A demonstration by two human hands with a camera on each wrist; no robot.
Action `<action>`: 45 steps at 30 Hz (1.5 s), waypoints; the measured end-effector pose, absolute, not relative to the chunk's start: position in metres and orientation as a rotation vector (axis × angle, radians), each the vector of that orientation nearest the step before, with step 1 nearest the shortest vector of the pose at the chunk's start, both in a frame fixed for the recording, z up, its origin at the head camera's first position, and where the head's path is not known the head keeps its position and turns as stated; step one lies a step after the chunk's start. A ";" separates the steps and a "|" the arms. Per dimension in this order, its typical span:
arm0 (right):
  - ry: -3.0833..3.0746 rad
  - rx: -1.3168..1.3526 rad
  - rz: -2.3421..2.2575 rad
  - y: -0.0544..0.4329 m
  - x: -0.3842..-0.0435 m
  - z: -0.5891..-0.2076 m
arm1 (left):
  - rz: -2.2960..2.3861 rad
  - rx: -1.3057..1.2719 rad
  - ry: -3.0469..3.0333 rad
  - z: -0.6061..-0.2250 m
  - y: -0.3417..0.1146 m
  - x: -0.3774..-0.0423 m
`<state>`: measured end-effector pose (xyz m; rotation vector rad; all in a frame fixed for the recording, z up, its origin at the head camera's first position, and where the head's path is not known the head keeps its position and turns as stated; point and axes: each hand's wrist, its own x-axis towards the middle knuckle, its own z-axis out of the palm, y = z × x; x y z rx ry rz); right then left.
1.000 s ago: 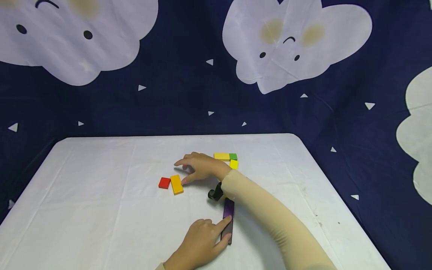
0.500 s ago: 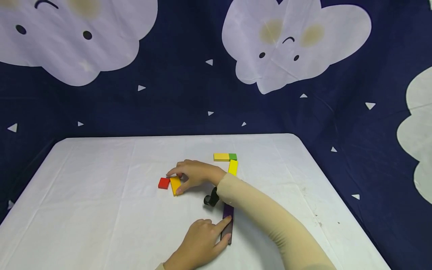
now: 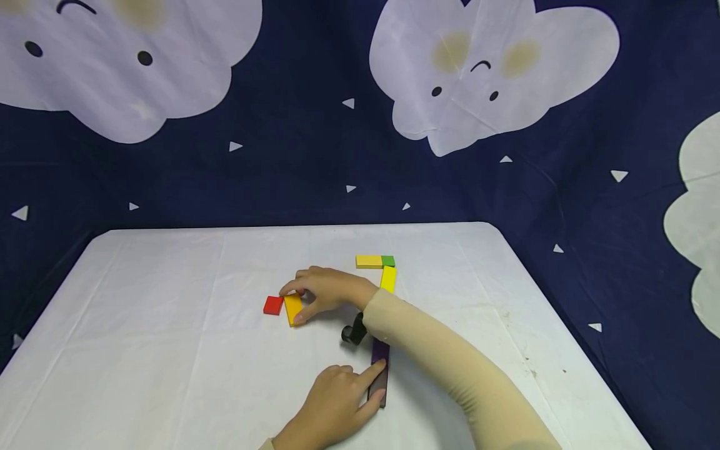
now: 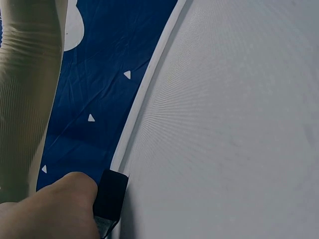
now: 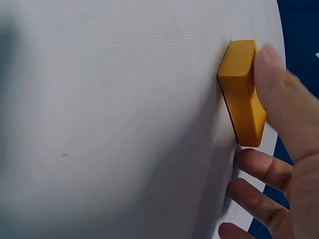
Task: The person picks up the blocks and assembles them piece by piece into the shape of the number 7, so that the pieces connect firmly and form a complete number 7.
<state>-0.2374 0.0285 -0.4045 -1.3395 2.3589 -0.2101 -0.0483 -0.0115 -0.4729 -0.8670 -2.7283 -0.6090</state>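
In the head view my right hand (image 3: 326, 290) reaches across the left arm's side and pinches an orange block (image 3: 292, 309), thumb at its near end and index finger at its far end. The right wrist view shows the thumb against this orange block (image 5: 241, 92), with the other fingers loosely bent. My left hand (image 3: 337, 397) rests its extended index finger and thumb on a dark block (image 3: 379, 382) nearest me. A purple block (image 3: 380, 352) adjoins that one. A red block (image 3: 273, 305) lies left of the orange one.
Farther back lie a bright yellow block (image 3: 388, 279), a green block (image 3: 388, 260) and a paler yellow block (image 3: 369, 261), forming a corner. My right sleeve (image 3: 444, 350) covers part of the row. A black device (image 3: 353, 331) sits under the right wrist. White cloth covers the table (image 3: 140, 325).
My right hand has come down and toward me onto the orange block, its fingers closing from a spread pose to its two ends. The left hand stays put.
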 end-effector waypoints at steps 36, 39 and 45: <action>2.476 -1.297 -0.081 0.036 -0.238 -0.400 | -0.606 -0.859 -2.742 -0.473 -0.013 -0.049; 2.503 -1.276 -0.053 0.037 -0.240 -0.400 | -0.599 -0.860 -2.738 -0.474 -0.012 -0.049; 2.610 -1.180 -0.041 0.041 -0.249 -0.399 | -0.599 -0.859 -2.739 -0.474 -0.011 -0.048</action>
